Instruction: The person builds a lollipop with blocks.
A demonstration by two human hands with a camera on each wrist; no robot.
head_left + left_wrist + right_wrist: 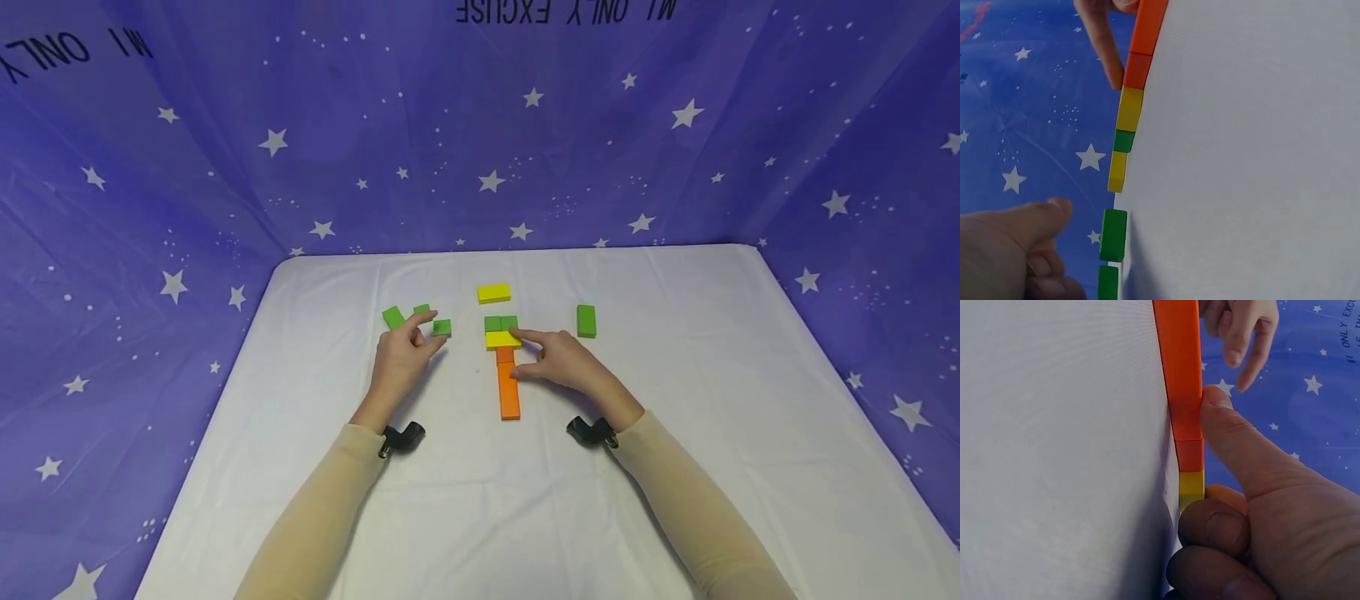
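Observation:
An orange block [508, 392] and a small orange block [506, 355] lie end to end, with a yellow block [502, 339] across their far end. Two small green blocks [492, 323] sit side by side against that yellow block. My right hand [564, 360] has its index fingertip at the yellow block's right end, and its thumb rests on the long orange block; its other fingers are curled under. My left hand [400, 357] hovers with thumb and index spread apart near a small green block [442, 328], nothing between the fingertips.
Beyond the row lies another yellow block [494, 293]. Two more green blocks, one of them a longer piece [393, 317], lie behind my left hand. A separate green block [587, 321] lies to the right. A blue starry curtain [491, 150] borders the white table [675, 317].

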